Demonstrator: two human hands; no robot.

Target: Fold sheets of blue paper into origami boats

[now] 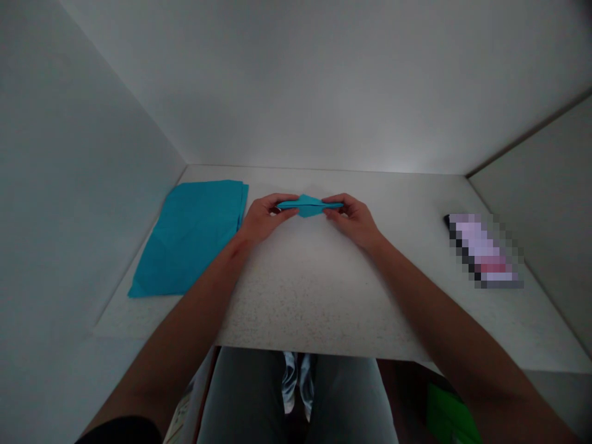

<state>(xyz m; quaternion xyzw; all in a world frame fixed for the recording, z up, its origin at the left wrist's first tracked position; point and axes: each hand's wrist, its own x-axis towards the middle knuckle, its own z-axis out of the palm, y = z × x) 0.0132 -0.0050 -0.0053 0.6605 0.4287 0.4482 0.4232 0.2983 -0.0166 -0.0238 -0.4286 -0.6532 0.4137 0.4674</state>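
A small folded piece of blue paper (309,206) is held level over the middle of the white table. It has pointed ends, a slit along its length and a wider middle that juts out above and below. My left hand (266,216) pinches its left end between thumb and fingers. At the right end, my right hand (351,219) grips it in the same way. Left of my left hand lies a stack of larger blue paper sheets (194,234), close to my wrist.
On the right of the white table (305,296) lies a phone (483,250), its screen blurred out. Walls enclose the table at the back and both sides. Under the front edge are my legs (296,394) and a green object (451,413).
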